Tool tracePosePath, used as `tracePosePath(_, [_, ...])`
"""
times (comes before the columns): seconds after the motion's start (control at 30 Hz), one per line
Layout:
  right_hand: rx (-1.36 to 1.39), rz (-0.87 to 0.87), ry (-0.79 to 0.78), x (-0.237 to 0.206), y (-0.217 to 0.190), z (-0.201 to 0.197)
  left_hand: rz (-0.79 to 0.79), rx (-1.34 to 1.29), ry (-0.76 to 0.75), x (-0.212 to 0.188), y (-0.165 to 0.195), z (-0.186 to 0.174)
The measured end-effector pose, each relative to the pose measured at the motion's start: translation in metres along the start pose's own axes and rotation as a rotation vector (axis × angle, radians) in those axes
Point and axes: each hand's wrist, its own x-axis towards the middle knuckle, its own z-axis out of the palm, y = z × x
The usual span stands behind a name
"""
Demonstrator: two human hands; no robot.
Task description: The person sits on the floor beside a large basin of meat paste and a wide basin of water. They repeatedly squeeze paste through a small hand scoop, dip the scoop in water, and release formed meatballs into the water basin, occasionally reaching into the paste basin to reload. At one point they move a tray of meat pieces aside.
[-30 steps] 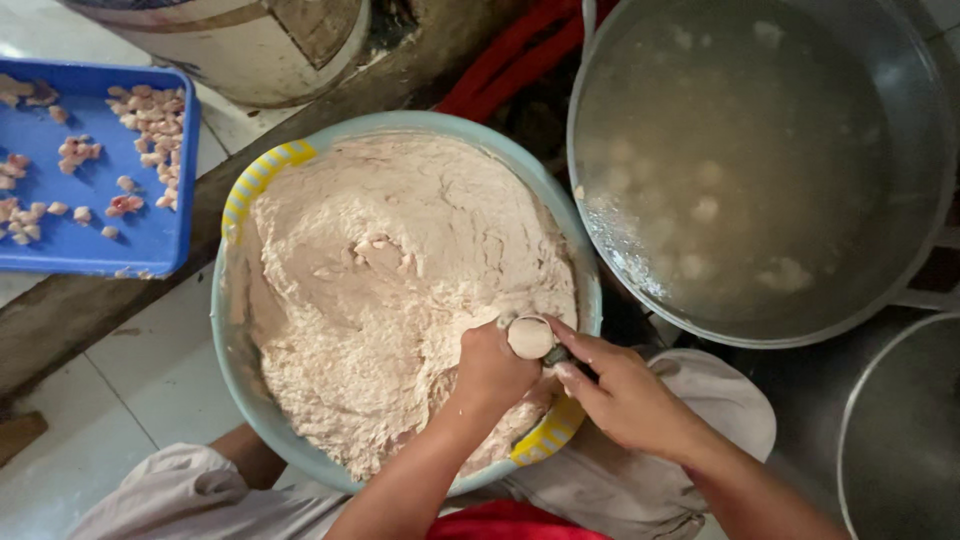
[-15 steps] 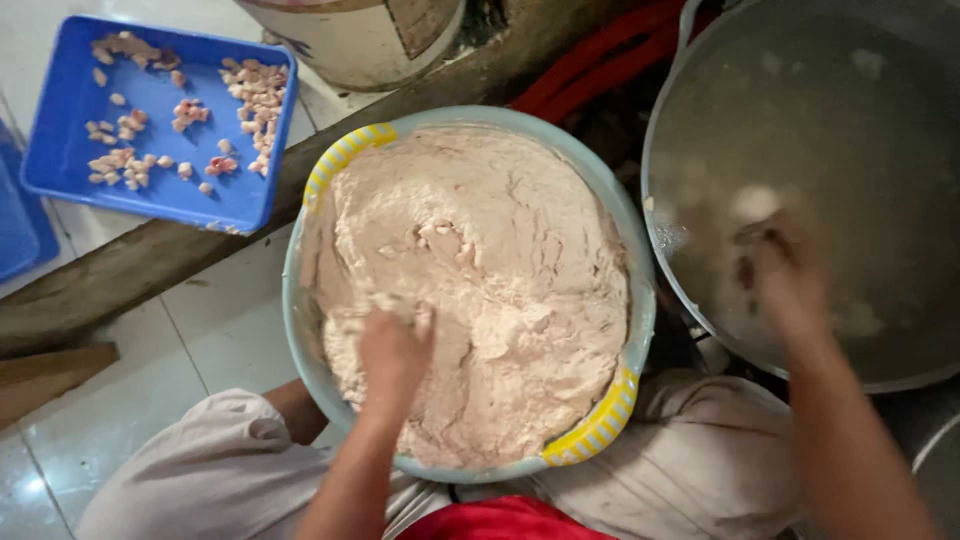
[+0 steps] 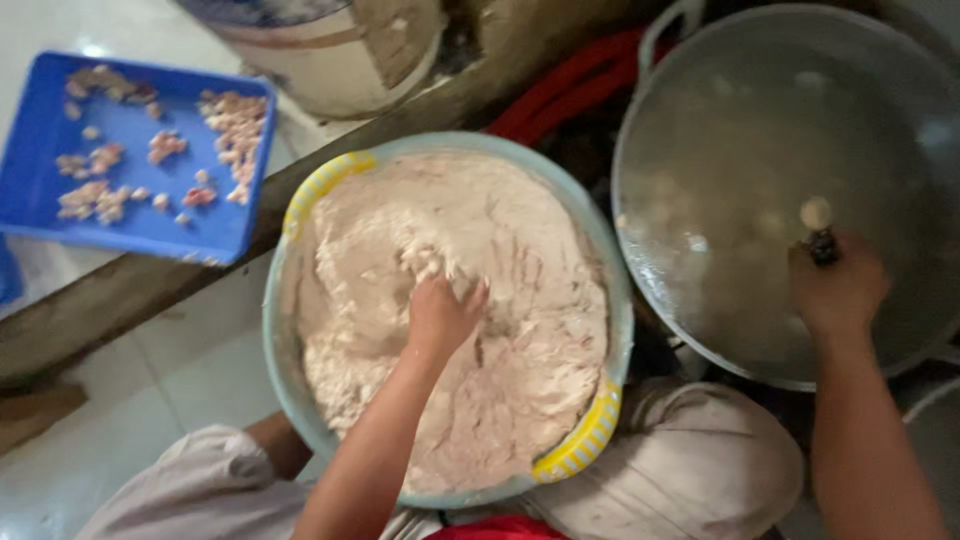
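A light blue basin (image 3: 282,352) with yellow handles sits between my knees, filled with pale pinkish paste (image 3: 520,250). My left hand (image 3: 440,315) digs into the paste near the middle, fingers curled into it. My right hand (image 3: 835,290) is over a large metal pot (image 3: 650,120) of cloudy water at the right, gripping a dark-handled spoon (image 3: 818,228) that carries a round ball of paste at its tip. Pale balls show dimly under the water.
A blue tray (image 3: 40,180) with small pinkish pieces lies at the upper left on a white tiled floor. A wooden beam (image 3: 110,295) runs diagonally behind the basin. A white bucket (image 3: 330,50) and red hose (image 3: 570,90) stand beyond. Another metal rim (image 3: 925,400) shows at right.
My right hand carried the paste ball on the spoon from the basin's rim over to the pot. My left hand moved from the rim into the middle of the paste.
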Motion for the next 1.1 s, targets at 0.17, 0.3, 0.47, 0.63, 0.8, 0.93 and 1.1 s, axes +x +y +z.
tracePosePath(0.17, [0.228,-0.006,0.037,-0.027,0.005,-0.008,-0.202,-0.032,-0.404,-0.020,0.015,0.031])
tracePosePath(0.3, [0.430,-0.002,-0.052,-0.058,-0.003,0.006,-0.252,-0.264,-0.441,-0.038,0.026,0.049])
tracePosePath(0.47, [0.630,-0.002,-0.230,-0.092,-0.020,0.019,-0.021,-0.579,-0.278,-0.056,0.031,0.053])
tracePosePath(0.63, [0.792,0.101,-0.469,-0.122,-0.045,0.017,-0.316,-0.467,-0.478,-0.057,0.035,0.058])
tracePosePath(0.8, [0.902,0.039,-0.751,-0.144,-0.075,0.010,0.073,-0.495,-0.167,-0.070,0.045,0.060])
tracePosePath(0.93, [0.584,-0.174,-0.697,-0.154,-0.098,-0.004,0.119,-0.399,-0.123,-0.074,0.050,0.061])
tracePosePath(1.1, [0.745,-0.673,-0.478,-0.160,-0.108,-0.007,-0.001,-0.289,-0.316,-0.076,0.051,0.063])
